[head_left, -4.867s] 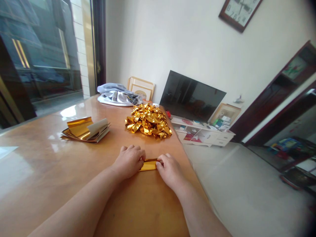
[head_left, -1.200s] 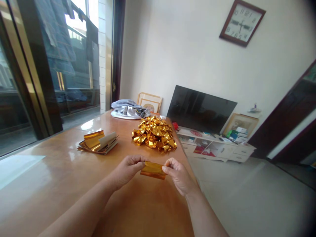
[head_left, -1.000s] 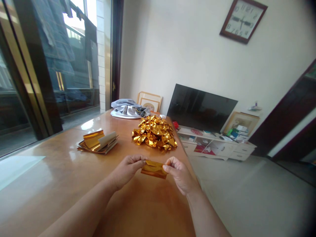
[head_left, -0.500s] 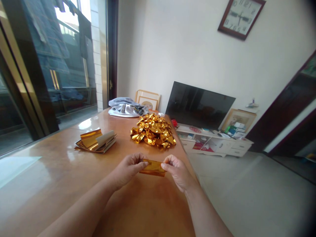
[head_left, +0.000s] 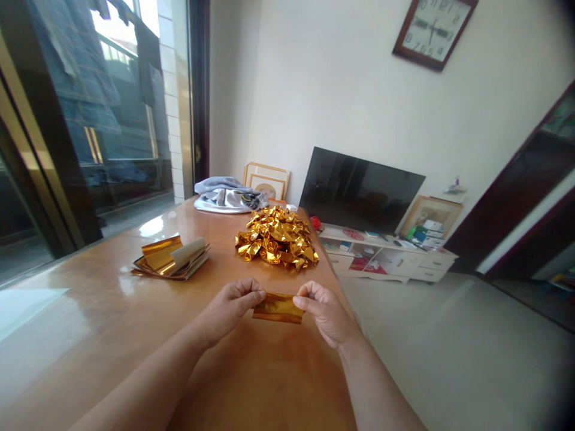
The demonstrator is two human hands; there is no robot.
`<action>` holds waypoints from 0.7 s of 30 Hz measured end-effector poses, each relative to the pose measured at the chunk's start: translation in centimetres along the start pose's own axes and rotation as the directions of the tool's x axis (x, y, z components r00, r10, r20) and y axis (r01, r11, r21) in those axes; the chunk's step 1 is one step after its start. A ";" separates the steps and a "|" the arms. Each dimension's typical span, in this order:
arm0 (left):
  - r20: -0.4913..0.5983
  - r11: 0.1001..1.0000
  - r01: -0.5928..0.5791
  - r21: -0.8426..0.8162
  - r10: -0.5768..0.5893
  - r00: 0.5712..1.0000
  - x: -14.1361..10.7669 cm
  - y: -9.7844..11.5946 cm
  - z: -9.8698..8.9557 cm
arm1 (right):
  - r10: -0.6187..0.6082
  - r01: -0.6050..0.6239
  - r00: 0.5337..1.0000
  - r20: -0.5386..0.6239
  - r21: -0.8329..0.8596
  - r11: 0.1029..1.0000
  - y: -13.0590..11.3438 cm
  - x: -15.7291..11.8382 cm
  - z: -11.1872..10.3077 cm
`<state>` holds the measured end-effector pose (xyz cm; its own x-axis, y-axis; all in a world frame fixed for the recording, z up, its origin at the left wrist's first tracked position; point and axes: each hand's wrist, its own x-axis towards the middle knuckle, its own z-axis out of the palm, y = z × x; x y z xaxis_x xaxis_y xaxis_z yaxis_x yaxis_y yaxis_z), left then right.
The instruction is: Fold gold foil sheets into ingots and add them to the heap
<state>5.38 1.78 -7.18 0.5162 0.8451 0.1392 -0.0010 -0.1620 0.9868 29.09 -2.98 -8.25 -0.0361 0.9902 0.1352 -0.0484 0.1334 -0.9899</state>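
Note:
Between my hands is a small sheet of gold foil paper (head_left: 277, 308), held out lengthwise with creases along its long edges. My left hand (head_left: 236, 305) pinches its left end between thumb and fingers. At the other end, my right hand (head_left: 321, 311) grips the upper right corner in the same way. Just beyond the hands lies a heap of folded gold foil pieces (head_left: 278, 239). A stack of gold foil sheets (head_left: 173, 260), its top ones curling up, rests on the table to the left.
The glossy wooden table (head_left: 112, 347) ends in an edge just right of my right hand. Bundled grey-blue cloth (head_left: 224, 194) lies at its far end. Past the edge stand a low white cabinet (head_left: 390, 260) and a television (head_left: 362, 191). Glass doors (head_left: 121, 120) are on the left.
My left thumb has shifted slightly left towards the sheet's end, and more of the foil shows between the hands. The view has turned a little.

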 end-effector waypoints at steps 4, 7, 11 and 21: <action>-0.007 0.996 0.019 0.085 -0.019 1.000 -0.2 0.4 0.2 | 0.020 -0.019 1.000 0.007 -0.040 0.999 -0.3 -0.1 0.0; 0.029 0.987 0.022 0.157 -0.027 0.999 -0.3 0.4 0.5 | 0.037 -0.035 0.999 0.027 -0.081 0.996 -0.6 -0.3 0.3; 0.112 0.973 -0.030 0.227 0.004 0.994 -0.3 0.0 1.1 | 0.072 -0.062 0.995 0.073 -0.143 0.988 -0.8 -0.6 1.0; 0.091 0.966 -0.020 0.257 -0.004 0.996 -0.2 -0.8 1.1 | 0.088 -0.076 0.993 0.074 -0.149 0.986 -0.6 -0.7 1.0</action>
<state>6.24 1.12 -8.07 0.5916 0.7961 0.1272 0.2092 -0.3040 0.9294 28.17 -3.76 -7.68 -0.1144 0.9922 0.0503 0.1035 0.0623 -0.9927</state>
